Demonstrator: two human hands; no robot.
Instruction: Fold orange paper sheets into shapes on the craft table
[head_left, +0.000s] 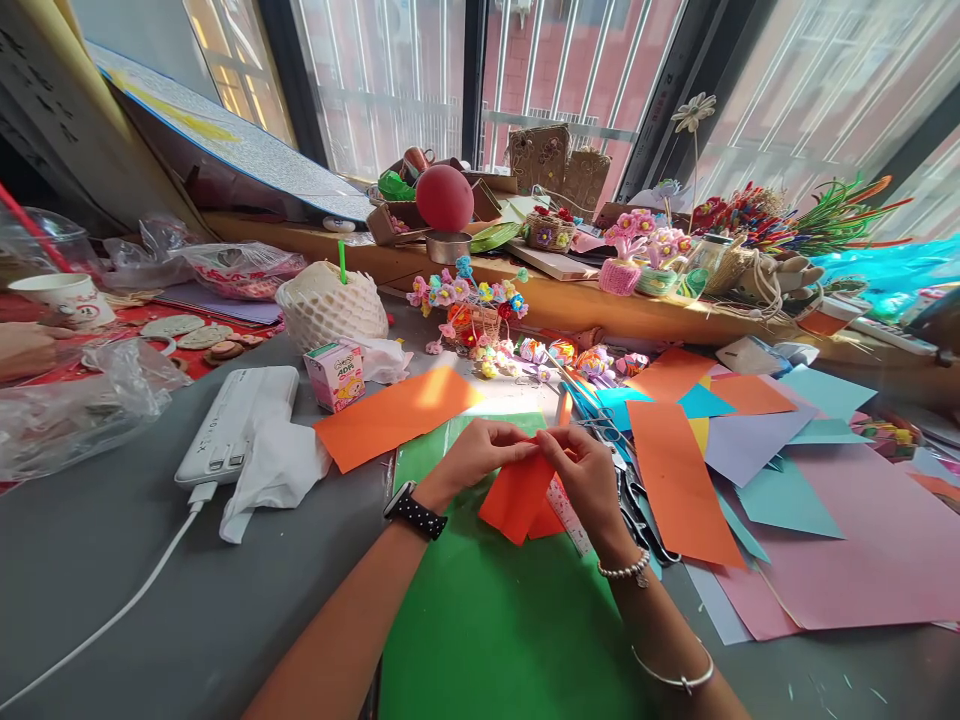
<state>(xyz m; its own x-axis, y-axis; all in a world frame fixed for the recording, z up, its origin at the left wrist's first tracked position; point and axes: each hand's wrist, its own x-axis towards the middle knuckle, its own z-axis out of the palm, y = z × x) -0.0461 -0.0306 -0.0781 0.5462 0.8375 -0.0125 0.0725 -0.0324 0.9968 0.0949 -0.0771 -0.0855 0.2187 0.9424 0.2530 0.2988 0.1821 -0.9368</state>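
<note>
Both my hands meet over a green mat [510, 630], pinching the upper edge of a piece of orange paper [513, 500]. My left hand [480, 460], with a dotted black watch strap at the wrist, grips it from the left. On the right, my right hand [585, 475] holds the same edge with thumb and fingers close to the left ones. The paper hangs down toward the mat, and a second orange part shows behind it. A pink-patterned white strip [568, 515] lies under my right hand. Black-handled scissors [645, 510] lie just right of that hand.
An orange sheet [397, 415] lies beyond my left hand. Colored paper sheets [862, 530] overlap at the right. A white power bank [240, 420] with a cable and a crumpled tissue [281, 470] sit left. Behind stand a pink box [335, 377] and a foam-netted coconut [330, 305]. Another person's hand [30, 350] shows far left.
</note>
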